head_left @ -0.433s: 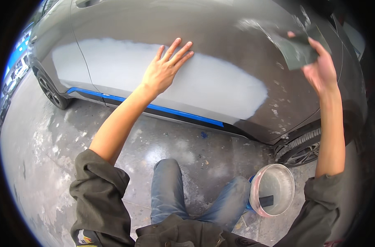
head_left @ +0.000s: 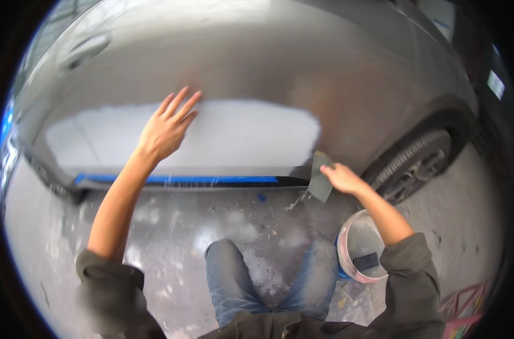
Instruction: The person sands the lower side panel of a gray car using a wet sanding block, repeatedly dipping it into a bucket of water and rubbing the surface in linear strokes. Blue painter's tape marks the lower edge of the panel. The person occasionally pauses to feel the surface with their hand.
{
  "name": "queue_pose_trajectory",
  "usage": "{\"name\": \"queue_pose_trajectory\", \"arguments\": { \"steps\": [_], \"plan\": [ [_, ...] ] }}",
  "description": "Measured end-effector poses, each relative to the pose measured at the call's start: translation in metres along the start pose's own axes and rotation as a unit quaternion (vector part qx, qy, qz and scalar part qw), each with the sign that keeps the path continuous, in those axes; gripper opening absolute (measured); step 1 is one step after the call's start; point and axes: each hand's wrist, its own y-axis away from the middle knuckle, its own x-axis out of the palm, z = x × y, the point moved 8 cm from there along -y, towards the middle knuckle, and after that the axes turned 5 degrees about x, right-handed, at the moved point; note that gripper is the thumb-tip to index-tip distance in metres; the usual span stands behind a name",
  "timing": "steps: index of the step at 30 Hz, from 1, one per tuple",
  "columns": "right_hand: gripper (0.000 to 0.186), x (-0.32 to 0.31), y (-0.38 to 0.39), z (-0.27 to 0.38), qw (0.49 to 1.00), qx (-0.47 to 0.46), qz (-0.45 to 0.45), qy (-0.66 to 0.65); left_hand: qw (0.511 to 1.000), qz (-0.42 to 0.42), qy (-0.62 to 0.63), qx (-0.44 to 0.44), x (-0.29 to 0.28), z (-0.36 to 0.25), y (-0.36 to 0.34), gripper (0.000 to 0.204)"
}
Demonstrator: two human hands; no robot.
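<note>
A pale grey primer patch (head_left: 240, 135) covers the lower side of a grey-brown car (head_left: 245, 62). Fingers spread, my left hand (head_left: 165, 130) lies against the panel at the patch's upper edge and holds nothing. My right hand (head_left: 344, 178) pinches a grey-green sheet of sandpaper (head_left: 320, 186) between thumb and fingers, low by the patch's right end. Drops of water fly off the sheet's lower edge. Whether the sheet touches the panel, I cannot tell.
Blue masking tape (head_left: 212, 180) runs along the car's sill. A whitish bucket (head_left: 343, 248) with liquid and a dark rectangular block (head_left: 366, 261) stands beside my right knee. The car's wheel (head_left: 409, 169) is at the right. A pinkish-red frame (head_left: 463, 308) shows lower right.
My right hand has come down and left with the sandpaper, from high on the panel to near the sill. The view has shifted right; my left hand remains at the patch's upper edge.
</note>
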Motion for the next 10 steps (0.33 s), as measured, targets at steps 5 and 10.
{"name": "queue_pose_trajectory", "arguments": {
  "steps": [5, 10],
  "plan": [
    [0.064, 0.025, 0.010, -0.175, 0.980, 0.168, -0.033, -0.100, 0.996, -0.066, -0.005, 0.054, -0.041, -0.010, -0.081, 0.055],
    [0.058, 0.039, 0.050, -0.294, 0.890, 0.161, -0.146, -0.401, 0.978, -0.185, 0.012, 0.090, -0.103, -0.029, -0.220, 0.072]
  ]
}}
